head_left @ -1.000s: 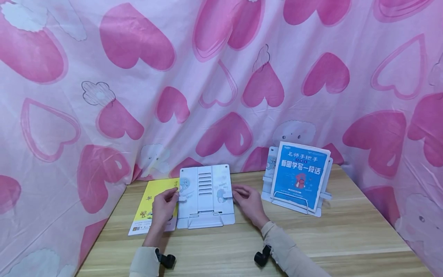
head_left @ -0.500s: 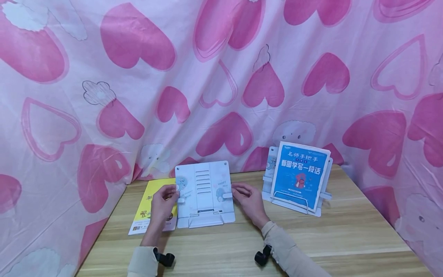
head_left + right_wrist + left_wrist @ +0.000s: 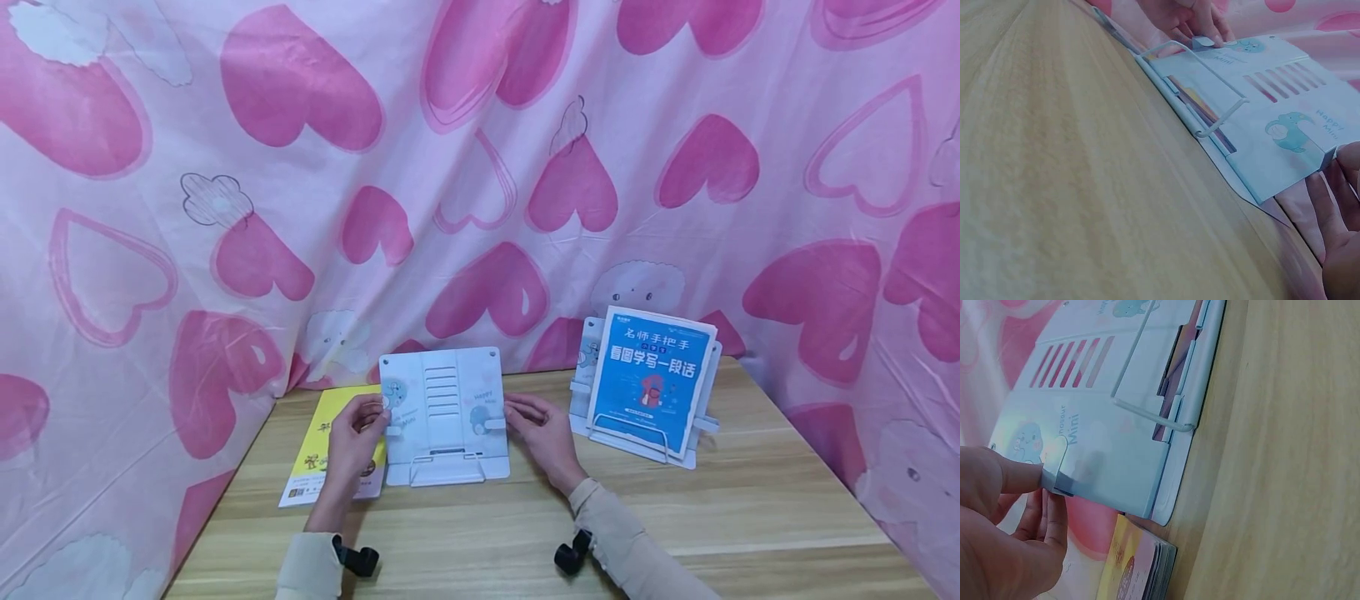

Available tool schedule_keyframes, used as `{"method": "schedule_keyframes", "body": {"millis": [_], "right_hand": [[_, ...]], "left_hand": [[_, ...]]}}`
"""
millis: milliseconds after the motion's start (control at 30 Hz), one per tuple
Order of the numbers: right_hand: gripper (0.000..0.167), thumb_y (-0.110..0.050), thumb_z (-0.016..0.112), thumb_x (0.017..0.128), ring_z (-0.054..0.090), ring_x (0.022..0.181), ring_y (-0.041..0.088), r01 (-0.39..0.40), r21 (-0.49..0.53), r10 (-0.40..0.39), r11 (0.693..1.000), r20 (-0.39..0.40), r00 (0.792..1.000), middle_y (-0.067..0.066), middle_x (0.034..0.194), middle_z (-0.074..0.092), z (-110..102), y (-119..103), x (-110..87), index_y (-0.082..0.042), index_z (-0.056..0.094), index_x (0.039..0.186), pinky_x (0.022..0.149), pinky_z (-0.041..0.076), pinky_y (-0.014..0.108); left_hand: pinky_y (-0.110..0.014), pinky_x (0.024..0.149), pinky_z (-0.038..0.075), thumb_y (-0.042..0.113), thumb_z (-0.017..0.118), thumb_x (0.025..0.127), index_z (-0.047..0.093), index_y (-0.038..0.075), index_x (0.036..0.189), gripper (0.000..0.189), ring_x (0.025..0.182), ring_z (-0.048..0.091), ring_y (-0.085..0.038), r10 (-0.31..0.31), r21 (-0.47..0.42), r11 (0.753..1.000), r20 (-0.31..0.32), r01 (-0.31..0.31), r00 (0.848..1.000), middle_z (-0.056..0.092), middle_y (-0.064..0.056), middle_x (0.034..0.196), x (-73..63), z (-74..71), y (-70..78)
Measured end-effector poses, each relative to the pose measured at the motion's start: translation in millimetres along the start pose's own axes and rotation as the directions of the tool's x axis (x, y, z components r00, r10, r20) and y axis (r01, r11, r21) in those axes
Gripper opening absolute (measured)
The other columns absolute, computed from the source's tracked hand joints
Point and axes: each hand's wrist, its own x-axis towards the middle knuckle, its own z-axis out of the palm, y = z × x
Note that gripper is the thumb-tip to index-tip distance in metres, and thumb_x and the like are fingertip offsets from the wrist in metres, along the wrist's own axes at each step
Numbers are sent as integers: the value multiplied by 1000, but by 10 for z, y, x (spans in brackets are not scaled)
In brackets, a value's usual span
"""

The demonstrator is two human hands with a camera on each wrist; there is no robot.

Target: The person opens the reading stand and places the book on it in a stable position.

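Two bare hands on my feed, one stand between them. Left hand (image 3: 356, 433): thumb on the front of the left clip (image 3: 1055, 462), fingers curled behind it, so pinching the white book stand (image 3: 442, 417) at that side. Right hand (image 3: 547, 442): thumb and fingers close on the right clip (image 3: 1329, 154), pinching the opposite side; part of the thumb is cut off in my right wrist view.

Stand sits between both sets of fingertips, panel leaning back, row of slots (image 3: 1072, 362) midway between the fingers, wire ledge (image 3: 1154, 415) lower down and nearer the person than the fingertips. Elephant prints just inside each clip.

Yellow booklet (image 3: 313, 458) lies flat on the wooden table (image 3: 465, 550), partly under the left hand's outline as I see it from the head. Outward of the right fingers, apart from them: blue book (image 3: 651, 383) propped on a second stand (image 3: 590, 339). Pink heart-print curtain (image 3: 480, 283) behind, beyond all fingertips.
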Motion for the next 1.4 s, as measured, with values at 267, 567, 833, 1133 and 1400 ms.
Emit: {"method": "schedule_keyframes", "body": {"millis": [267, 567, 833, 1133, 1400], "right_hand": [[27, -30, 80, 100, 75, 119, 19, 39, -57, -38, 998, 19, 999, 1, 128, 80, -31, -32, -46, -22, 80, 126, 97, 63, 26], [26, -32, 80, 100, 74, 120, 21, 66, -104, -59, 992, 63, 996, 0, 127, 80, -119, -92, -121, -22, 80, 124, 97, 62, 24], [24, -33, 80, 100, 73, 122, 19, 93, -151, -76, 984, 113, 991, -1, 127, 79, -203, -108, -177, -23, 81, 122, 101, 60, 26], [25, -30, 80, 100, 73, 121, 20, 57, -158, -30, 986, 168, 985, 2, 127, 80, -264, -129, -270, -20, 81, 123, 104, 63, 34], [24, -31, 79, 100, 71, 123, 20, 80, -177, -38, 981, 230, 972, 1, 128, 79, -266, -157, -356, -21, 81, 122, 104, 62, 34]], "left_hand": [[-8, 95, 49, 26, 71, 107, 65, 23, 138, 32, 126, 62, -20, 39, -16, 999, -6, -39, 999, 69, -5, 135, -12, 23, 10], [-1, 94, 47, 24, 71, 107, 65, 20, 137, 31, 131, 63, -22, 103, -64, 993, 5, -103, 995, 69, -7, 135, -29, 55, 6], [-4, 96, 50, 22, 72, 106, 65, 22, 136, 30, 130, 64, -21, 128, -70, 989, -21, -129, 992, 69, -3, 133, -22, 120, -6], [-10, 100, 54, 17, 72, 106, 65, 17, 134, 29, 126, 64, -21, 161, -109, 981, -16, -162, 987, 69, -6, 131, 2, 164, -20], [-9, 97, 54, 15, 73, 105, 67, 16, 132, 28, 124, 65, -21, 179, -119, 977, -20, -180, 984, 70, -6, 129, 49, 191, -27]]}}
